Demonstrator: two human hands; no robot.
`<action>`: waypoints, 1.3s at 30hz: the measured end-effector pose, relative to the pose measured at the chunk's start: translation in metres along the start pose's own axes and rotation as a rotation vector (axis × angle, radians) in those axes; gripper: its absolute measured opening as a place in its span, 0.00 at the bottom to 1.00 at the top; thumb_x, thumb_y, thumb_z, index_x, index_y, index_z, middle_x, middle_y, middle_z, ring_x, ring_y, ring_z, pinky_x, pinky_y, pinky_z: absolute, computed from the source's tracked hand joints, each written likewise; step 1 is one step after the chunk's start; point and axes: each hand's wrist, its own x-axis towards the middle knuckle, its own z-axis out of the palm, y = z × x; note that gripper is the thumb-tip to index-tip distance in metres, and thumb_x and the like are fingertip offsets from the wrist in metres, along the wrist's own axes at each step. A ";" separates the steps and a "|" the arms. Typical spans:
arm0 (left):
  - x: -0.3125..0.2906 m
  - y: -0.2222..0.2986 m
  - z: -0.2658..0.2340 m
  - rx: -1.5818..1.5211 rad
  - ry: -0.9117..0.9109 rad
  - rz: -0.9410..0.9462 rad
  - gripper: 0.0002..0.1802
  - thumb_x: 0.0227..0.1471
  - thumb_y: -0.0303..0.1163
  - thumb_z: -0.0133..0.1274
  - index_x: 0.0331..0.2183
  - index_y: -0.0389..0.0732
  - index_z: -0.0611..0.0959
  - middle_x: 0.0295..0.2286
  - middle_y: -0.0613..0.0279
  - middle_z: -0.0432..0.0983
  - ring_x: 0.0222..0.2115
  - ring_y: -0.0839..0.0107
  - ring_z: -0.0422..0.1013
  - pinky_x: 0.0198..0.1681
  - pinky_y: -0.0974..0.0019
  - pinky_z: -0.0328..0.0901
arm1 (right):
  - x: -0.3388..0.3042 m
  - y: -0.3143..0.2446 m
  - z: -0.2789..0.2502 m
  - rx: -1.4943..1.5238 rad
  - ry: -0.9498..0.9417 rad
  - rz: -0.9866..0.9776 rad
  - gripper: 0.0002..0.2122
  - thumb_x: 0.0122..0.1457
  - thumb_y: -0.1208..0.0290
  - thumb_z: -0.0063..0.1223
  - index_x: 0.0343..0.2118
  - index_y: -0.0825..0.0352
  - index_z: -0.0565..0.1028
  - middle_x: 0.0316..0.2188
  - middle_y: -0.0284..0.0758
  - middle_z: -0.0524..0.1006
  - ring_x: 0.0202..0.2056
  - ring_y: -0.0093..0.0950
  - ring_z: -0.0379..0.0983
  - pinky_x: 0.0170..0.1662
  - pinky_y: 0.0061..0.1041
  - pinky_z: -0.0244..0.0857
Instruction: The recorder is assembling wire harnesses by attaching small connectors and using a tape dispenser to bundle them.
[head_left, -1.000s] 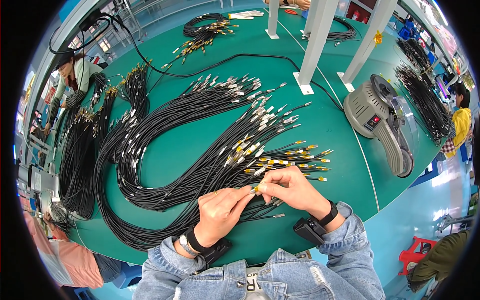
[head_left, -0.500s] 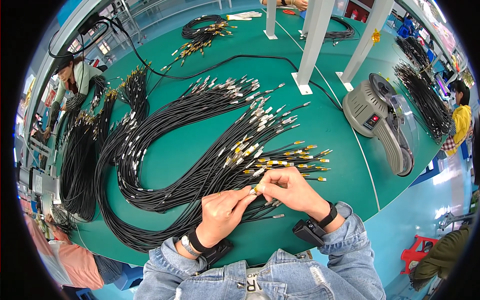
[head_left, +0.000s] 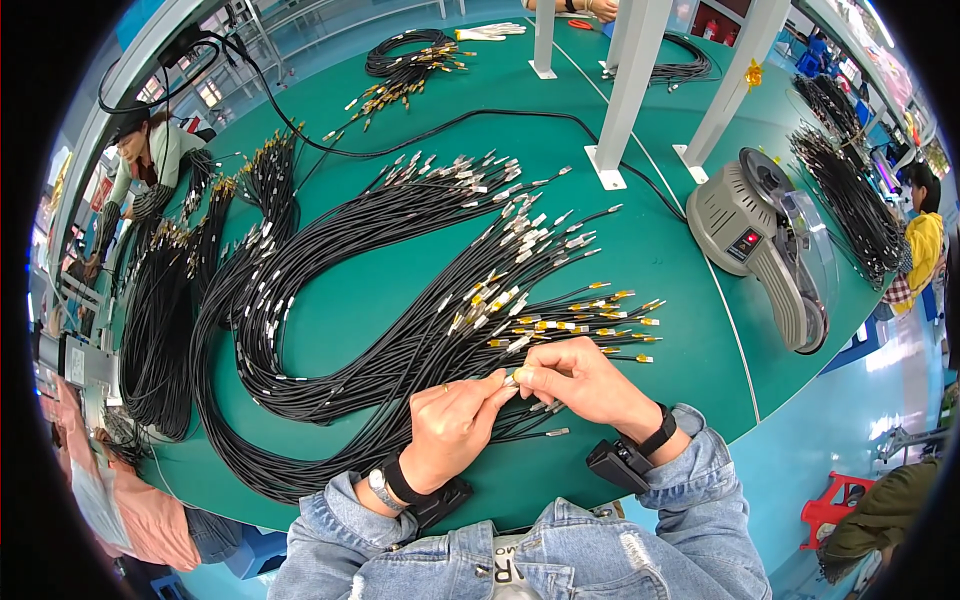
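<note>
My left hand (head_left: 450, 420) pinches the end of a black cable just behind its small metal-tipped connector. The fingertips of my right hand (head_left: 578, 382) are closed on that same cable end, where a bit of yellow tape (head_left: 517, 377) shows between the two hands. Both hands hover over the near edge of a big looped bundle of black cables (head_left: 330, 400). Beyond my right hand, several cable ends wrapped in yellow tape (head_left: 560, 326) fan out on the green table. Further left in the bundle, the ends carry white labels (head_left: 520, 235).
A grey tape dispenser (head_left: 745, 225) stands at the right of the green table (head_left: 680, 370). Grey posts (head_left: 630, 100) rise from the tabletop. More cable bundles (head_left: 160, 330) hang at the left edge, and another coil (head_left: 410, 55) lies at the back. Other people work around the table.
My left hand has shifted very slightly right and up. Both hands keep their pinch on the cable end, and less yellow shows between the fingertips.
</note>
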 end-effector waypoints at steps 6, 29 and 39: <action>0.001 0.001 -0.001 -0.025 -0.041 -0.004 0.09 0.38 0.23 0.63 0.27 0.36 0.81 0.21 0.58 0.78 0.18 0.67 0.75 0.20 0.71 0.67 | 0.001 -0.001 -0.005 -0.015 -0.061 0.085 0.13 0.60 0.67 0.46 0.22 0.69 0.72 0.15 0.25 0.66 0.18 0.13 0.58 0.22 0.17 0.52; 0.006 0.003 -0.001 -0.015 -0.064 0.028 0.09 0.39 0.21 0.62 0.29 0.34 0.81 0.22 0.56 0.78 0.21 0.64 0.76 0.22 0.70 0.69 | 0.000 0.001 -0.006 -0.131 0.037 -0.034 0.07 0.57 0.72 0.50 0.28 0.70 0.76 0.22 0.28 0.75 0.23 0.15 0.65 0.26 0.17 0.60; 0.005 -0.002 0.005 -0.013 -0.039 0.096 0.12 0.41 0.22 0.60 0.32 0.34 0.80 0.20 0.57 0.77 0.18 0.66 0.74 0.19 0.69 0.67 | 0.000 -0.001 -0.003 -0.155 0.058 -0.005 0.09 0.57 0.72 0.48 0.24 0.72 0.74 0.19 0.27 0.72 0.23 0.15 0.62 0.27 0.18 0.58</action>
